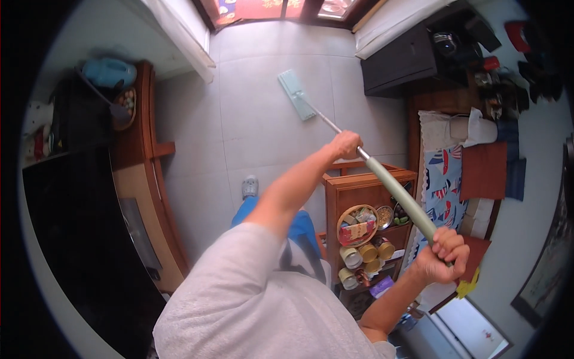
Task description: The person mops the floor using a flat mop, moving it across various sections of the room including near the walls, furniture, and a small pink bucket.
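My left hand (346,144) is closed around the bare metal part of a mop pole, ahead of my body. At the upper end of the pole, my right hand (445,256) grips the green handle sleeve (401,197). The pole slants away from me to a flat light-green mop head (296,95), which rests on the grey tiled floor (255,116). A grey clog (250,186) on one of my feet shows below; the other foot is hidden.
Beneath the handle stands a wooden table (334,188) with a wicker basket (358,225), jars and bowls. A wooden cabinet (145,112) with a television (85,233) lines the left. On the right are a dark cabinet (397,63) and a cushioned bench (441,179). A doorway (282,20) lies ahead.
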`<action>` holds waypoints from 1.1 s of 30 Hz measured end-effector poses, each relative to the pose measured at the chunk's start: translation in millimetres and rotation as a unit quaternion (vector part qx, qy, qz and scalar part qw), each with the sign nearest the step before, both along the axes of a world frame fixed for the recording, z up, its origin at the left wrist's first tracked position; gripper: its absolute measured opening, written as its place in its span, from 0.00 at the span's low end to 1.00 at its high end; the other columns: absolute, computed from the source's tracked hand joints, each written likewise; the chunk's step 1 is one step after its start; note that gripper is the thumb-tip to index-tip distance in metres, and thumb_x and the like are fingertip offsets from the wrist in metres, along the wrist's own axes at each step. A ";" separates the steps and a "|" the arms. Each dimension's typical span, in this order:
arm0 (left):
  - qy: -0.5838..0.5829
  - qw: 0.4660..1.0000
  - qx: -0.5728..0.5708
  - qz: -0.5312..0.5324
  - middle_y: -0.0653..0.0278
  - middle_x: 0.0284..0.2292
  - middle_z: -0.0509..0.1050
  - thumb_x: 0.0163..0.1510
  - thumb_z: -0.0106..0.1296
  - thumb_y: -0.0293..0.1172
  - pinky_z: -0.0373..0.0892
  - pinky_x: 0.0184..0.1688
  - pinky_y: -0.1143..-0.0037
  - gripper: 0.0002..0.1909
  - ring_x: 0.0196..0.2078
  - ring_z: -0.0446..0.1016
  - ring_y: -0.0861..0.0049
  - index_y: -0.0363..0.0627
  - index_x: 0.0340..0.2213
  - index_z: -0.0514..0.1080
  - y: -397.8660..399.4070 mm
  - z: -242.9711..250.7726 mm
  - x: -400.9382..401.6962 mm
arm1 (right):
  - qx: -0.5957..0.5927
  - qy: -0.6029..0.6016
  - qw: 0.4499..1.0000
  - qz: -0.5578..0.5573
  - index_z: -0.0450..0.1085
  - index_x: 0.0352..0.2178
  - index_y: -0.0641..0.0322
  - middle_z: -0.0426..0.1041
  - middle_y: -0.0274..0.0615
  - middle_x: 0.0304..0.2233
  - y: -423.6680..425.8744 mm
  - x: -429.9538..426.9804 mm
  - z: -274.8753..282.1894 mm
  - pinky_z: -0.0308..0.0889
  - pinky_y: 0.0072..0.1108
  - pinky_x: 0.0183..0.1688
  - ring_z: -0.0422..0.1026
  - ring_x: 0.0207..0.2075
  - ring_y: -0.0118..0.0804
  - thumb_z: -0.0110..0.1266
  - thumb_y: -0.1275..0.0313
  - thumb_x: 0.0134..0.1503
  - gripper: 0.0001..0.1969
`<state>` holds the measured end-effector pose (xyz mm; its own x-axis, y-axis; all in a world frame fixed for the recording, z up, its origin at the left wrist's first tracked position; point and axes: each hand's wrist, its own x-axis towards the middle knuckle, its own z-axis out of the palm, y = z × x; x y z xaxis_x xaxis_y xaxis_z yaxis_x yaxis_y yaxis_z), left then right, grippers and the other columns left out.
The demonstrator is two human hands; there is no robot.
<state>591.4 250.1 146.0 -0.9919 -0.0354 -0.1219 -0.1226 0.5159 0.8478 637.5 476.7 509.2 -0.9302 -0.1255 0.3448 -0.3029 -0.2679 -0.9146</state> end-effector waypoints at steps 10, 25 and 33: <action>-0.010 0.981 -0.027 0.190 0.50 0.23 0.80 0.44 0.57 0.34 0.77 0.39 0.57 0.08 0.31 0.81 0.48 0.49 0.22 0.83 14.7 9.6 1.7 | -0.001 -0.086 0.981 0.173 0.52 0.17 0.47 0.52 0.30 0.15 -26.7 -141.6 37.8 0.61 0.26 0.28 0.52 0.17 0.27 0.48 0.66 0.57 0.16; -0.064 0.919 -0.135 0.366 0.47 0.23 0.78 0.40 0.65 0.34 0.74 0.33 0.56 0.08 0.29 0.79 0.47 0.43 0.18 0.77 45.2 -22.2 236.4 | -0.080 -0.131 0.870 0.468 0.57 0.15 0.57 0.64 0.32 0.13 -79.7 -56.7 4.8 0.66 0.26 0.18 0.60 0.13 0.28 0.46 0.75 0.53 0.13; -0.076 0.969 -0.076 0.224 0.51 0.26 0.81 0.41 0.58 0.31 0.78 0.41 0.62 0.04 0.33 0.83 0.54 0.48 0.19 0.81 9.8 15.6 128.2 | -0.038 -0.087 0.907 0.410 0.57 0.20 0.51 0.56 0.30 0.18 4.9 -78.5 11.6 0.67 0.28 0.34 0.57 0.20 0.29 0.45 0.65 0.69 0.19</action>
